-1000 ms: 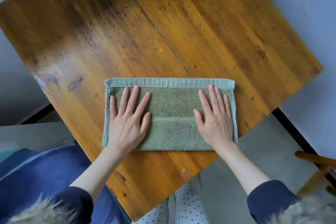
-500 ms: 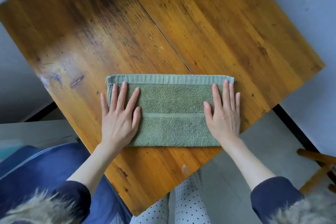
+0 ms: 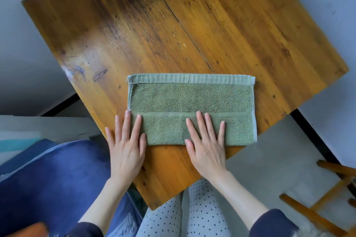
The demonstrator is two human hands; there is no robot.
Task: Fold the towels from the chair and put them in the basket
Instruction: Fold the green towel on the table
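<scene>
A green towel (image 3: 190, 100), folded into a flat rectangle, lies on the wooden table (image 3: 173, 25) near its front corner. My left hand (image 3: 126, 146) lies flat with straight fingers at the towel's lower left corner; its fingertips touch the towel's left edge and the palm rests on the wood. My right hand (image 3: 207, 144) lies flat with spread fingers on the towel's lower middle, pressing it down. No basket is in view.
A blue fabric item (image 3: 54, 179) sits at the lower left beside the table. Wooden chair parts (image 3: 327, 194) show at the lower right on the grey floor. The table's far half is bare wood.
Both hands have slid towards me and to the left. The left hand went from the towel's left part to its lower left corner, and the right hand from the right end to the lower middle.
</scene>
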